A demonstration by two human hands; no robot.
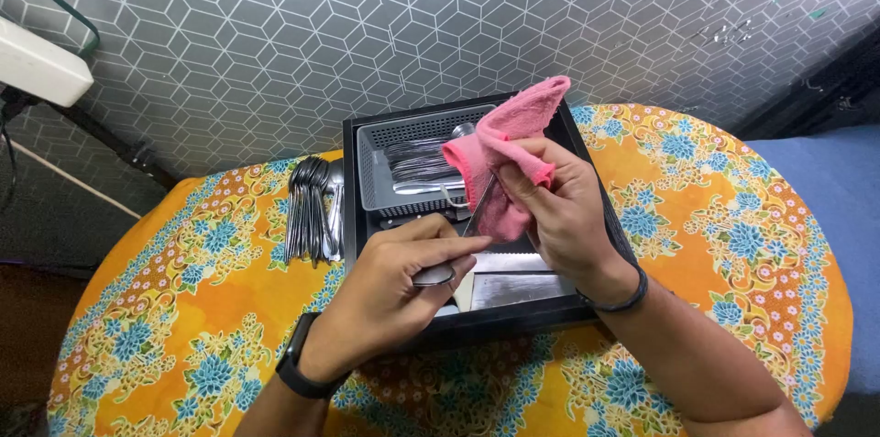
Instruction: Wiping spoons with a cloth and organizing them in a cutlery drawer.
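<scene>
My left hand (390,286) pinches the handle end of a metal piece of cutlery (438,274) over the black tray (367,244). My right hand (555,208) grips a pink cloth (504,143) wrapped around the upper part of that same piece, so its head is hidden. Both hands hover above the tray's front half. A grey slotted basket (371,166) with several pieces of cutlery sits in the tray's back part. A black watch is on my left wrist, a dark band on my right.
A pile of spoons (312,208) lies on the orange flowered tablecloth (733,244) left of the tray. A flat metal blade (518,288) rests in the tray's front. A patterned grey wall stands behind the round table; a white box (37,66) is at upper left.
</scene>
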